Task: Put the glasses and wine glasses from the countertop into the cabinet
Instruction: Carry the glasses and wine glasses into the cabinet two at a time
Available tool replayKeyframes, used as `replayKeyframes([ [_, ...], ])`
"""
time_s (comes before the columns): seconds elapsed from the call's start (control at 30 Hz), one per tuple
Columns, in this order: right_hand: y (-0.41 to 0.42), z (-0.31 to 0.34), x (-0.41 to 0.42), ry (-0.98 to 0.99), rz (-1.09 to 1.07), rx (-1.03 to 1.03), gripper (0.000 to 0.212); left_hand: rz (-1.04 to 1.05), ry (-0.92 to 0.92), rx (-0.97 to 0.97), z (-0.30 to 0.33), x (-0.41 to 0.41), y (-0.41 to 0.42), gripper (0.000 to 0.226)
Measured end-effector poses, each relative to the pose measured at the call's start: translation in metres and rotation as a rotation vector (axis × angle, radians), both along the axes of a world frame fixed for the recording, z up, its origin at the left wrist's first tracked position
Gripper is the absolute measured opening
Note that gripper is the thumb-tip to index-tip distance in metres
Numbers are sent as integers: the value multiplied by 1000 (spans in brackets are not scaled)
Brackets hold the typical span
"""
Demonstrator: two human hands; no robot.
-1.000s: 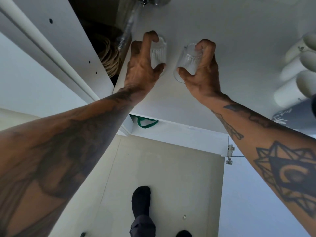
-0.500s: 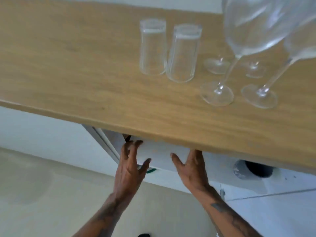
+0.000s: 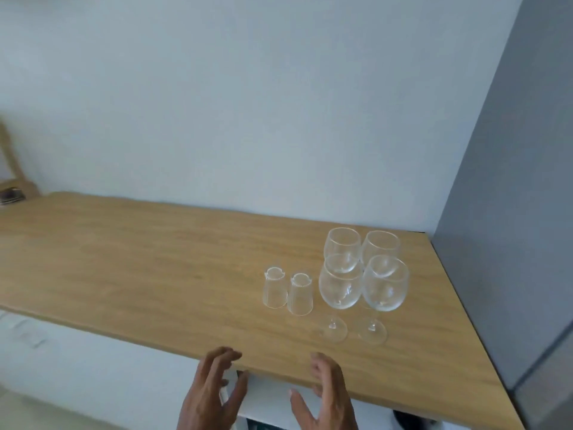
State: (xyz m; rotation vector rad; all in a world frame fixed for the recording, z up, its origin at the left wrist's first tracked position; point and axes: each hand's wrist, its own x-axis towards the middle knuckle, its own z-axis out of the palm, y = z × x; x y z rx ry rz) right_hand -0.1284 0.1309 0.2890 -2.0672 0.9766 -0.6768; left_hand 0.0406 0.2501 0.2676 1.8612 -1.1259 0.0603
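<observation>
Two small clear tumblers stand upside down on the wooden countertop [image 3: 155, 262]: the left tumbler [image 3: 274, 288] and the right tumbler [image 3: 300, 294] side by side. Right of them stand several upright wine glasses, the nearest pair being the front left wine glass [image 3: 339, 287] and the front right wine glass [image 3: 385, 285], with two more behind. My left hand [image 3: 214, 395] and my right hand [image 3: 325, 398] hover at the counter's front edge, fingers spread, holding nothing. The cabinet below the counter is mostly hidden.
A grey tall panel [image 3: 511, 212] bounds the counter on the right. A pale wall runs behind. A wooden frame [image 3: 12, 169] stands at the far left end. White cabinet fronts [image 3: 93, 361] show under the counter edge.
My hands let go of two tumblers inside the cabinet and came up to the counter's front edge. My view rose from the cabinet interior to the countertop.
</observation>
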Motion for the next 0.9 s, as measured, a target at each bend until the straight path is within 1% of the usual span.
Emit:
replayKeyframes([
  [0.03, -1, 8, 2, -125, -16, -115, 51, -3, -7, -23, 16, 9, -12, 34],
  [0.07, -2, 27, 7, -182, -13, -135, 51, -3, -35, -34, 34, 16, -25, 34],
  [0.13, -16, 49, 27, -171, 3, -238, 46, -40, -66, -51, 59, 26, -52, 32],
  [0.2, -27, 51, 51, -142, 13, -278, 43, -80, -82, -46, 65, 37, -78, 31],
  [0.27, -34, 48, 72, -106, 20, -284, 43, -95, -62, -43, 65, 52, -102, 32],
  [0.33, -48, 42, 92, -53, -22, -272, 46, -115, -25, -40, 58, 67, -124, 34],
  [0.43, -71, 35, 121, 29, -142, -250, 54, -166, -12, -4, 44, 86, -150, 43],
  [0.53, -91, 26, 141, 85, -252, -176, 59, -235, -10, 62, 29, 104, -175, 53],
  [0.6, -103, 13, 149, 97, -301, -109, 60, -275, 31, 104, 18, 111, -188, 54],
  [0.67, -110, 0, 150, 88, -303, -73, 61, -317, 68, 111, 7, 114, -195, 53],
  [0.8, -120, -21, 151, 0, -305, -129, 55, -362, 130, 59, -14, 119, -197, 54],
  [0.9, -126, -21, 150, 4, -329, -155, 49, -337, 138, 43, -19, 121, -197, 52],
])
